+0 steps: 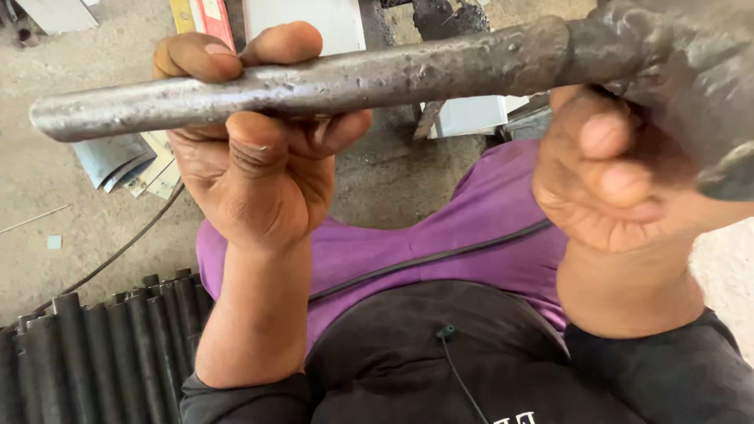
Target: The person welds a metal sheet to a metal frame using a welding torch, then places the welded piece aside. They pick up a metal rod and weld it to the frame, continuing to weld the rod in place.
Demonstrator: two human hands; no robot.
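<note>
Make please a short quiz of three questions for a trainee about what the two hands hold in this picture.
1. True or false: both hands grip the same grey metal bar.
2. Which hand is closer to the bar's free rounded end: A) left hand, B) right hand?
3. What lies on the floor at the lower left?

Key
1. True: the left hand wraps the smooth shaft, the right hand grips the thicker, rough dark end.
2. A.
3. A stack of dark metal pipes, side by side.
</note>
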